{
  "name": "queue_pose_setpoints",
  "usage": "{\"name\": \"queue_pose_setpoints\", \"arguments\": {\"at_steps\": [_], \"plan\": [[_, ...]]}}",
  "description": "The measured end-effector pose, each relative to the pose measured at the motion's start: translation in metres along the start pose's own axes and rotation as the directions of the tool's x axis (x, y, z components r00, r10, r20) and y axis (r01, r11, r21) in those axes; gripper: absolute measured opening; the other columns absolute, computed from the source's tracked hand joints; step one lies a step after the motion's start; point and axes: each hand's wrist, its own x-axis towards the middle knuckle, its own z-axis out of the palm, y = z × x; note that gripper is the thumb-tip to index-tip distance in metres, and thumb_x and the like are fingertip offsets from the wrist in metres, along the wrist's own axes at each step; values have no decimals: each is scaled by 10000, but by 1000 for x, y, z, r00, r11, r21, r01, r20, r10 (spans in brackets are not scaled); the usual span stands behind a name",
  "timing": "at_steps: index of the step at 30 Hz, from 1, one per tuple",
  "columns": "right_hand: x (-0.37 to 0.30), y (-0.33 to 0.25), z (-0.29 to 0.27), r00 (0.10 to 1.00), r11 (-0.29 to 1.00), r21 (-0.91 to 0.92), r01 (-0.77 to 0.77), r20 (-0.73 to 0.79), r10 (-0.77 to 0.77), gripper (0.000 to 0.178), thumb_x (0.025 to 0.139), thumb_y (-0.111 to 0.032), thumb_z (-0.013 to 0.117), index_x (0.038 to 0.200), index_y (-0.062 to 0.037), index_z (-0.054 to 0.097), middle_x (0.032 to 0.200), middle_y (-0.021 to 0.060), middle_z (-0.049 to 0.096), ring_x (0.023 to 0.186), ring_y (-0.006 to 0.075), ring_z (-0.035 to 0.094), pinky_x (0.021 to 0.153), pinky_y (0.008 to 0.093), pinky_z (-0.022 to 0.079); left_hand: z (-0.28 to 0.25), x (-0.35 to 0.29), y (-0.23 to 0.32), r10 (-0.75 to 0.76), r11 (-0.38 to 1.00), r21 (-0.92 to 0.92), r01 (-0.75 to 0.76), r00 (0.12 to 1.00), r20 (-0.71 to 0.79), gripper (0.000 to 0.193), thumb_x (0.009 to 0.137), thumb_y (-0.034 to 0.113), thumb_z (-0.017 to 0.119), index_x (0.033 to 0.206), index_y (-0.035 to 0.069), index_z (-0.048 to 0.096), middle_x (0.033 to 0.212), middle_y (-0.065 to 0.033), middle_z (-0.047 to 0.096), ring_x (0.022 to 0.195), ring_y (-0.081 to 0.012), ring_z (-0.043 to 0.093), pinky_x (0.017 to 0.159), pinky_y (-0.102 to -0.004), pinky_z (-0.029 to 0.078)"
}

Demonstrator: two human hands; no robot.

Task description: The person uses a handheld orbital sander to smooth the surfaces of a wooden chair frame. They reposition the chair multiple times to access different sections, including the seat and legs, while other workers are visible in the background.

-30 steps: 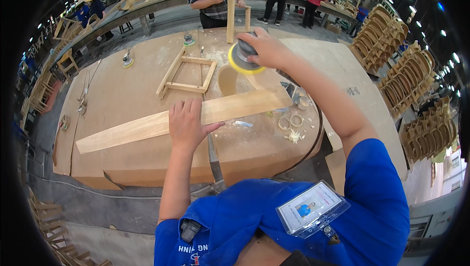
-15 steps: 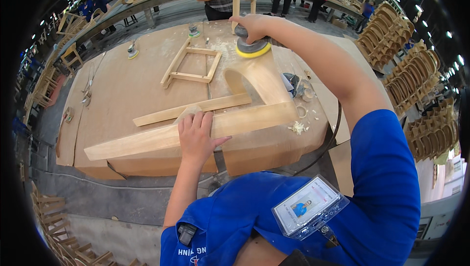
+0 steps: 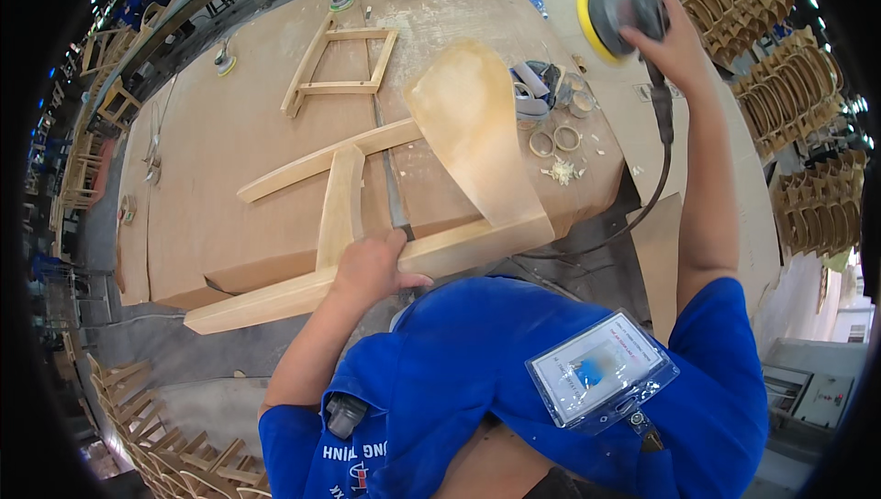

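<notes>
My right hand (image 3: 677,44) is raised at the right, wrapped around an orbital sander (image 3: 617,20) with a yellow-edged pad. The sander is held on its side, clear of the wood, and its dark hose hangs below my wrist. On the covered table lies a pale wooden chair back (image 3: 473,127), with a broad curved panel, two long legs and a crosspiece (image 3: 341,205) between them. My left hand (image 3: 369,269) grips the near leg (image 3: 266,304), fingers over its far edge, thumb along the near side. This leg overhangs the table's near edge.
A small wooden frame (image 3: 338,63) lies beyond the chair back. Two more sanders, one (image 3: 224,60) farther left, rest on the cardboard-covered table (image 3: 206,168). Tape rolls (image 3: 554,140) and wood shavings (image 3: 562,170) sit right of the panel. Chair parts (image 3: 789,90) stand stacked at the right.
My right hand has lifted the sander off the panel and swung it right, turning it on its side. The chair back has tipped and come nearer, its near leg now past the table edge.
</notes>
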Motion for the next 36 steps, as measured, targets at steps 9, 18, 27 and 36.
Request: {"name": "queue_pose_setpoints", "arguments": {"at_steps": [9,18,27,36], "plan": [[-190,117,50,879,880,58,-472,106,464,763,664,-106,810,1351,-87,477,1244,157,577,1187,315,551,1018,399,433,101,-33,12,162,985,-28,-170,968,-191,448,693,417,774,877,76,551,803,-76,552,796,-268,604,658,-384,470],[-279,113,86,839,857,1,-515,207,504,772,647,-67,806,1334,-89,454,1229,160,520,1181,337,507,1011,398,421,190,18,1,100,995,8,-101,969,-226,460,712,443,760,898,77,553,826,-89,572,796,-286,602,656,-413,467],[-323,80,88,793,806,-35,-591,158,589,713,651,-14,783,1279,-82,453,1234,162,487,1173,375,504,982,423,441,263,120,-16,-25,993,110,28,999,-27,450,787,411,725,1033,88,531,936,-86,611,886,-287,632,686,-417,521],[-366,44,147,660,673,182,-717,-133,739,711,637,-19,792,1274,-73,480,1209,161,529,1154,358,517,988,406,422,265,167,-15,-43,988,151,5,968,246,502,846,406,689,1218,118,515,1079,-111,640,979,-297,638,774,-448,540]]}}
